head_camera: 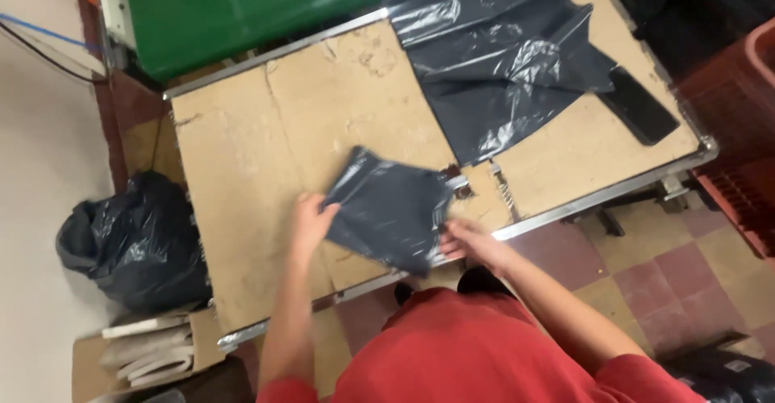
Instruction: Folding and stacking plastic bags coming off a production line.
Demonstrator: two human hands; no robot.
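Observation:
A folded dark grey plastic bag [387, 209] lies on the cardboard-covered table [258, 161] near its front edge. My left hand [309, 219] grips the bag's left edge. My right hand [470, 242] holds its lower right corner at the table's metal rim. Both of my sleeves are red.
Several loose dark plastic sheets [500, 56] are spread over the table's far right. A black flat bar [642, 106] lies at the right edge. A green machine [234, 8] stands behind the table. A full black rubbish bag [137, 242] sits on the floor at left, above a cardboard box [149, 350]. Red crates [739, 137] stand at right.

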